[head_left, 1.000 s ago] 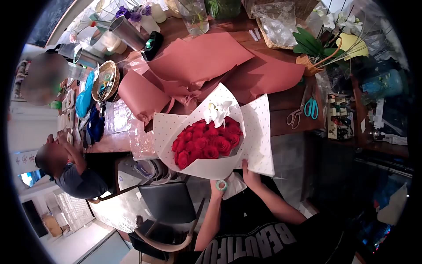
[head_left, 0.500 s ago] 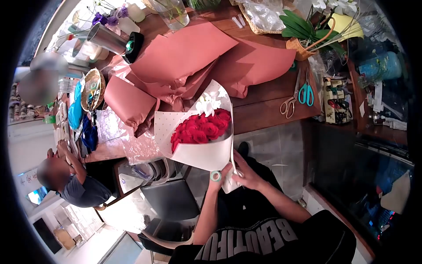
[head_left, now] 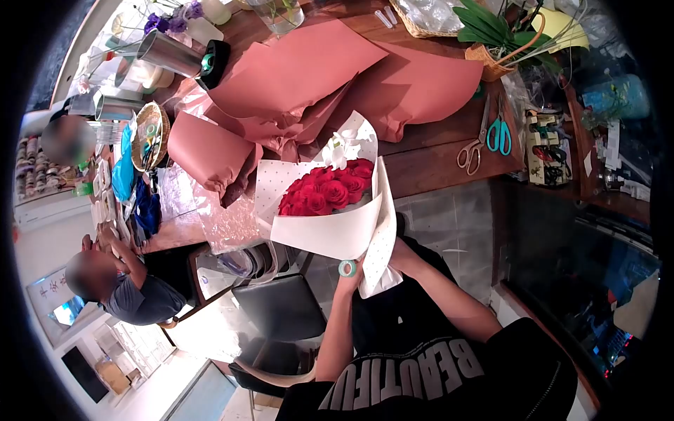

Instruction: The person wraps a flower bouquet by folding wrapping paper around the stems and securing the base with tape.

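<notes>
A bouquet of red roses [head_left: 324, 192] with white flowers [head_left: 342, 149] is wrapped in white dotted paper [head_left: 326, 231] in front of me. My left hand [head_left: 349, 275] grips the narrow base of the bouquet from the left, its fingers partly hidden by the paper. A roll of green tape [head_left: 347, 268] sits at that hand. On the right side, my right hand [head_left: 401, 257] is at the paper's outer flap [head_left: 382, 231], which covers its fingers. The wrapped bouquet tilts up and to the left, off the table's front edge.
Dusky pink paper sheets [head_left: 295, 70] lie across the wooden table [head_left: 428, 158]. Two pairs of scissors, one teal-handled [head_left: 499, 135], one with pale handles [head_left: 470, 156], lie at its right. A black chair [head_left: 279, 306] stands left of me. Another person [head_left: 144, 295] is at far left.
The right flap of white paper has come around toward the front, over my right hand's fingers. My right hand has moved up, and the bouquet has turned slightly.
</notes>
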A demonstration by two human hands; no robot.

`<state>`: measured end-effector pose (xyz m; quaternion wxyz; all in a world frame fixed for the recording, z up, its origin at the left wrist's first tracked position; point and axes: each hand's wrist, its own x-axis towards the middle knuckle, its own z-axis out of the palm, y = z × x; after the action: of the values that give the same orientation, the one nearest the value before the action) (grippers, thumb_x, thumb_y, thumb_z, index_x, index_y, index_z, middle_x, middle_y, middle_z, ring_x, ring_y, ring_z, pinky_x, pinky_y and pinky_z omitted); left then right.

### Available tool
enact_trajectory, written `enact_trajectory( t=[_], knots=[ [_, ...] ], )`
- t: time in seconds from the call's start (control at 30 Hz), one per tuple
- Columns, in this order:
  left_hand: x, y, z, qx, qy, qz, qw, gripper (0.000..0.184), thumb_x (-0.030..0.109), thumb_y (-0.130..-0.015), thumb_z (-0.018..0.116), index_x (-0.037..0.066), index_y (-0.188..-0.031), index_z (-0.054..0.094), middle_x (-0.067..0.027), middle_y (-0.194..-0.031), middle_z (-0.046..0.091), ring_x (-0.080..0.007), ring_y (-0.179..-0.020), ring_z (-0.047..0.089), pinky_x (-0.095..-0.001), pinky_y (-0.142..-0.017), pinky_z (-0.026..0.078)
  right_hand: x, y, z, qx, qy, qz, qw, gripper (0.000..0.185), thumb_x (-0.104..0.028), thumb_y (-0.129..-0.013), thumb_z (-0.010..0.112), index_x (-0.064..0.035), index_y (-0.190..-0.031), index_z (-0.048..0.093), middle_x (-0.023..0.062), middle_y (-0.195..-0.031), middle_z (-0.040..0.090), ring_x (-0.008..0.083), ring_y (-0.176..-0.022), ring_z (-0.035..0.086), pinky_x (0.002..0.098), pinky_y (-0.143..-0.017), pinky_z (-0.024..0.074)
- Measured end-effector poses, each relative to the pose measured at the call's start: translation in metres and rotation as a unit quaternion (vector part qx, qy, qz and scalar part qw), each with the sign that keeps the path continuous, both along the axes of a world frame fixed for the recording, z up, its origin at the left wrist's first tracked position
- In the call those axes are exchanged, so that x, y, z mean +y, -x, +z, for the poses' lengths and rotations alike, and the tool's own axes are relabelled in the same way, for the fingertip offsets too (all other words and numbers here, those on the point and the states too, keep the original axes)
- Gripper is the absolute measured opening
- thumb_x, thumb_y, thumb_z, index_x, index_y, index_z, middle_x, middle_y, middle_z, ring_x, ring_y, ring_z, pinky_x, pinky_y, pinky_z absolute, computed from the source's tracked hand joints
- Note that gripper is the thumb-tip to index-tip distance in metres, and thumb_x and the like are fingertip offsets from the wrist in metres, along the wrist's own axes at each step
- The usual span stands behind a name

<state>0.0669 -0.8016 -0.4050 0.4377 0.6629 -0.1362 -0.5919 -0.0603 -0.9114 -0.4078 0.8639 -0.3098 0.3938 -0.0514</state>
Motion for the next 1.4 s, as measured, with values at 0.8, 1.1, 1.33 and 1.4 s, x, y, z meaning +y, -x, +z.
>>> enact_trajectory(
  t=[0.8, 1.1, 1.33, 1.4],
  knots=[
    [0.002, -0.009, 0.014, -0.102, 0.065, 0.030, 0.992, 0.064, 0.013, -0.079, 0.071, 0.000, -0.131, 0.036, -0.0115, -0.121, 0.053, -0.0207, -0.109, 0.053, -0.0324, -0.093, 0.042, -0.017, -0.013, 0.030, -0.132, -0.087, -0.031, 0.987, 0.083, 0.004, -0.069, 0.075, -0.0063, -0.138, 0.029, 0.0097, -0.128, 0.048, 0.0209, -0.118, 0.050, 0.0353, -0.096, 0.0458],
    [0.008, -0.004, 0.054, -0.074, 0.022, -0.034, 0.996, 0.053, 0.012, -0.075, 0.077, -0.001, -0.120, 0.050, -0.0085, -0.113, 0.058, -0.0167, -0.102, 0.056, -0.0309, -0.089, 0.045, -0.020, 0.000, 0.022, -0.134, -0.075, -0.044, 0.987, 0.084, 0.008, -0.067, 0.075, -0.0073, -0.137, 0.032, 0.0086, -0.131, 0.048, 0.0214, -0.121, 0.049, 0.0369, -0.100, 0.0435],
    [-0.020, -0.002, 0.158, -0.221, 0.111, -0.073, 0.966, 0.050, 0.015, -0.083, 0.066, -0.001, -0.126, 0.046, -0.0122, -0.123, 0.051, -0.0232, -0.115, 0.049, -0.0356, -0.099, 0.038, -0.019, 0.000, 0.014, -0.116, -0.011, -0.031, 0.993, 0.083, 0.006, -0.065, 0.076, -0.0063, -0.135, 0.034, 0.0075, -0.123, 0.052, 0.0198, -0.115, 0.052, 0.0345, -0.098, 0.0444],
    [-0.042, -0.015, 0.169, -0.008, 0.091, -0.099, 0.991, 0.060, 0.027, -0.091, 0.059, -0.001, -0.139, 0.036, -0.0136, -0.137, 0.043, -0.0237, -0.130, 0.039, -0.0379, -0.109, 0.028, -0.015, -0.002, 0.006, -0.127, -0.010, -0.043, 0.991, 0.082, 0.004, -0.064, 0.077, -0.0067, -0.134, 0.035, 0.0071, -0.122, 0.052, 0.0197, -0.116, 0.051, 0.0354, -0.099, 0.0430]
  ],
)
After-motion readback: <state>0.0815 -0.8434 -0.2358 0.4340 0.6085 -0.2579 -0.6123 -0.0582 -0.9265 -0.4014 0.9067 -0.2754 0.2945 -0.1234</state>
